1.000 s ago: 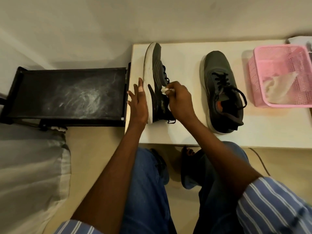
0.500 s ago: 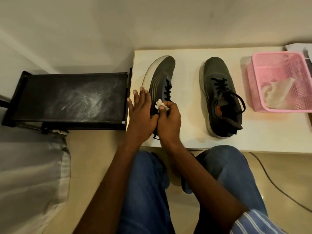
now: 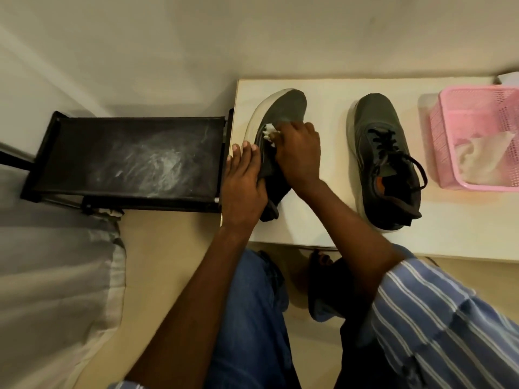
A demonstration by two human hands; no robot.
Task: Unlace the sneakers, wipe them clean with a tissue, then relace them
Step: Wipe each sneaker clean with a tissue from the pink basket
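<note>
A white table (image 3: 323,220) is standing against the wall, with a dusty black rack (image 3: 132,155) sitting just beside its left edge. On the table's right end a pink plastic basket (image 3: 449,127) is holding crumpled tissue paper (image 3: 483,155). Near the basket, the right grey sneaker (image 3: 384,153) is resting upright on its sole, black laces (image 3: 393,153) partly threaded. The left grey sneaker (image 3: 283,113) is lying tilted on its side at the table's left end. The left hand (image 3: 243,189) is bracing that shoe's sole side, fingers straight. The right hand (image 3: 299,155) is curling round a small wadded tissue (image 3: 270,131), pressing it onto the tilted shoe's upper.
</note>
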